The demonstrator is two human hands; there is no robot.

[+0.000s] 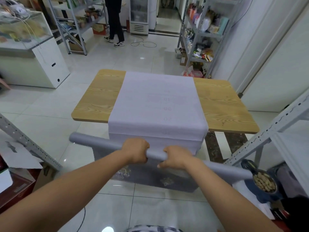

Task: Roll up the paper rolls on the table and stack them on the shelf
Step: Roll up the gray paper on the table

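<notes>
Just off the near edge of the surface (98, 97), left hand (136, 150) and right hand (175, 158) clench their fingers (145, 147) round the paper roll (100, 143) near its middle. It looks light and crushable, so a wider, gentle hold would suit.

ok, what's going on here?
A person grips a grey paper roll with both hands, left hand and right hand close together near its middle, just in front of the wooden table. A patterned sheet hangs unrolled below the roll. White sheets lie across the table, draping over its near edge.
</notes>
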